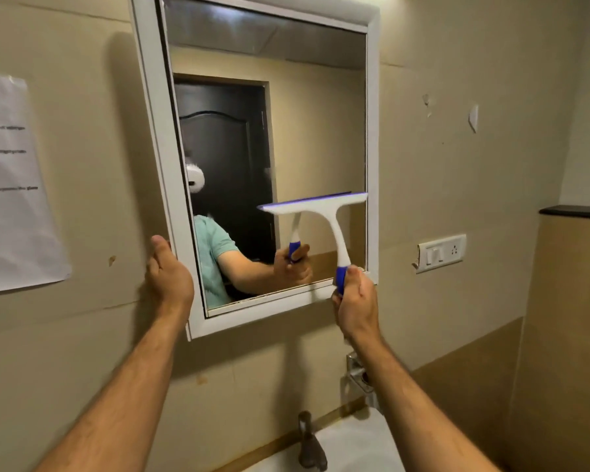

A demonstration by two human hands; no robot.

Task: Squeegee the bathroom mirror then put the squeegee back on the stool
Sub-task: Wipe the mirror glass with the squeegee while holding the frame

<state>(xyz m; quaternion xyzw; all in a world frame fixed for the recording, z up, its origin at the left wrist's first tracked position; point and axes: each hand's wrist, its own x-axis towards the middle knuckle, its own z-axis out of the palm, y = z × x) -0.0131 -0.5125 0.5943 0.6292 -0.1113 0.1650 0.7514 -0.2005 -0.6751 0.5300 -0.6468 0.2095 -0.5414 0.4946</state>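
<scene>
Your right hand (355, 301) has its fingers curled tight round the blue grip of the squeegee (321, 212), whose white neck rises to a blade lying almost level against the lower right part of the mirror (304, 131), its right end close to the frame. Your left hand (167, 270) rests on the left edge of the mirror's white frame (157, 158), thumb up against it, with the fingers seemingly wrapped behind the edge, though the view hides them. The mirror hangs tilted on a beige wall (82, 335) and reflects a dark door, a pale green sleeve and the hand with the squeegee. To the left of the mirror a sheet of paper (11, 185) with blurred print is stuck to the wall. To the right sits a white switch plate (441, 253) with a socket, and above it a few scraps of torn tape (473, 117). Lower right, the wall turns to brown tile (474, 386). Below the mirror a dark tap (309, 444) stands over a white basin (355, 447), with a metal fitting (356, 369) on the wall just above.
</scene>
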